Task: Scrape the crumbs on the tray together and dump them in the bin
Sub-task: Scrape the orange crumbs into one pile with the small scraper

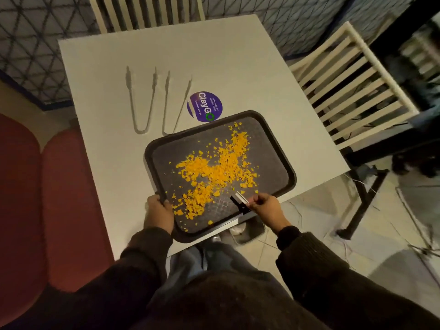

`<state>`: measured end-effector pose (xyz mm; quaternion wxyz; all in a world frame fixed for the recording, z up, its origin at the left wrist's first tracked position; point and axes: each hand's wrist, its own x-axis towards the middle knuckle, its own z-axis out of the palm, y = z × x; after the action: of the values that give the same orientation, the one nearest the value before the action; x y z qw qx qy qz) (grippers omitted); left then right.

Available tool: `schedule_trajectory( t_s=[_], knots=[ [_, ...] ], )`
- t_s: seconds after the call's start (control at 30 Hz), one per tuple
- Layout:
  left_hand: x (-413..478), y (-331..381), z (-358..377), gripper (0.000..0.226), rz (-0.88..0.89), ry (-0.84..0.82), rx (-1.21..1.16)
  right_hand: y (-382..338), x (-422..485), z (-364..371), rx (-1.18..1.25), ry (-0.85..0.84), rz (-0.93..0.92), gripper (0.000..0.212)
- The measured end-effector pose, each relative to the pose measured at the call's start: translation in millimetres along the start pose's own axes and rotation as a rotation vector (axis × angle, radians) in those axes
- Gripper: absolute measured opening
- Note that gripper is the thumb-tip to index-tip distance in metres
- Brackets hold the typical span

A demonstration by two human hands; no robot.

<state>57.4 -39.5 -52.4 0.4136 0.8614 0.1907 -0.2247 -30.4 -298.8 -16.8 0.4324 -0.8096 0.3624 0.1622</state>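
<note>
The dark rectangular plastic tray [292,173] lies on the white square surface [142,55], and its near corner juts out over the edge towards the person. The yellow-orange crumbs [214,170] are spread across the tray in a wide band, so the gathering looks hardly begun. The left hand [158,210] holds the near-left rim with its fingers curled round it. The right hand [266,207] pinches a small black-and-white scraper [239,203] between its fingers, low over the near part of the tray. The grey metal bin [252,232] stands on the floor, partly hidden below the overhanging corner. The rim is low, so a fast stroke could throw crumbs over it, probably onto the floor or the person's lap. A heavy press on the overhanging part might tip the tray if the left hand loosens. The far side has free room. Two pale tongs [142,101] and a round purple sticker [206,106] lie just beyond the tray.
</note>
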Motion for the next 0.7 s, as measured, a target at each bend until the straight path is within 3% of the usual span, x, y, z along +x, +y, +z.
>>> schedule_trajectory(
  t_s=[0.2, 0.4, 0.53, 0.7],
  knots=[
    [-39, 13, -16, 0.029, 0.011, 0.165, -0.087, -10, -8, 6, -0.233, 0.111, -0.266, 0.008],
    [-56, 9, -42, 0.03, -0.005, 0.321, -0.22, -32, -28, 24, -0.32, -0.171, -0.463, 0.008],
    [-67, 0, -51, 0.033, -0.017, 0.349, -0.224, -22, -31, 36, -0.349, -0.186, -0.526, 0.006],
    [-83, -7, -58, 0.04, -0.005, 0.338, -0.178, -22, -13, 30, -0.28, -0.111, -0.462, 0.016]
  ],
)
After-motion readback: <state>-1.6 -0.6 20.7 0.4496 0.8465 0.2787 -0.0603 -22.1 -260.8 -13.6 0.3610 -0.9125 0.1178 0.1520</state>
